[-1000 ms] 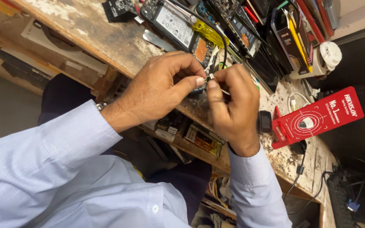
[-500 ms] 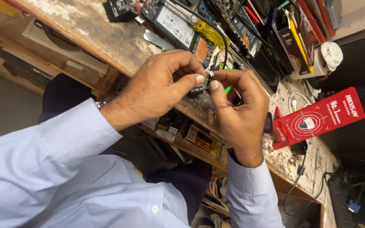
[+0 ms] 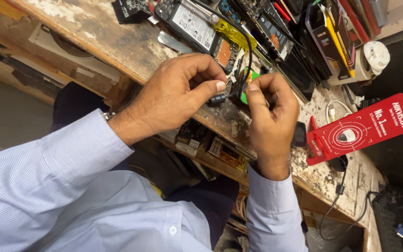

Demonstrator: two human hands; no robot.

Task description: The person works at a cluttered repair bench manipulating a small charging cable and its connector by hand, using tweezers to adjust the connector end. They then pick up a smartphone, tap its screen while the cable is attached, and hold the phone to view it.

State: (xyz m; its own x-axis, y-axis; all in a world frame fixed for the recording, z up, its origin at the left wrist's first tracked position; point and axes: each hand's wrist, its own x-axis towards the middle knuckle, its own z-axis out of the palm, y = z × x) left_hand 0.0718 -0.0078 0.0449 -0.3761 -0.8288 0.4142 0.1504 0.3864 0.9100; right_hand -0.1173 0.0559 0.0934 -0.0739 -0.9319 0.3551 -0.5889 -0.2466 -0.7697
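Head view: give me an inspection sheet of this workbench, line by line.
Surface: worn, stained wooden bench.
Job's things: small black plug on a black cable, pinched between both hands.
Clutter: phone parts and boards, yellow tool, red card, white tape roll.
Grippers: left hand thumb and forefinger on the plug; right hand fingers closed beside it.
Cables: white cable on bench; black lead hanging off the edge.
Surroundings: shelf of parts under the bench.

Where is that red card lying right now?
In the head view, the red card lies on the worn workbench at the right edge, just right of the right hand, below the white round device.
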